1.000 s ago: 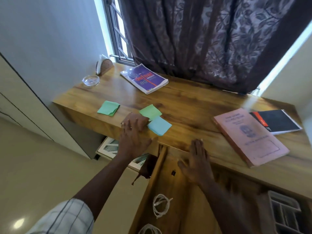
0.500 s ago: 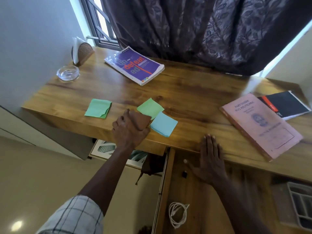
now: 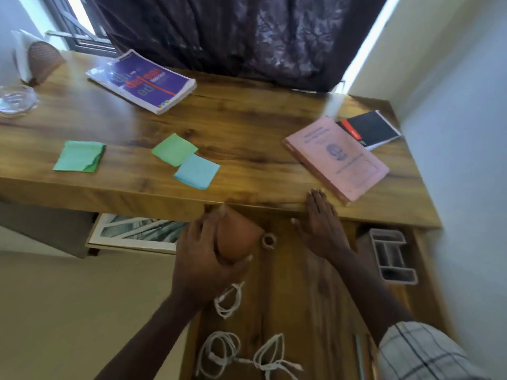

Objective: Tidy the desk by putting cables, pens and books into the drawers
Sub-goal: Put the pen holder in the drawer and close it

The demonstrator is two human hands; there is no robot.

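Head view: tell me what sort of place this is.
Probably a home study corner: a wooden desk under a curtained window, books like the purple book lying on it, and an open drawer holding white cables.

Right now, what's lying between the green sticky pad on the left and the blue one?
Head view: a lighter green sticky pad, touching the blue pad; bare desk left of it.

Wooden desk, purple book at the back, pink book touching a black notebook at right, green sticky pad front left, lighter green pad touching a blue pad, glass dish far left.
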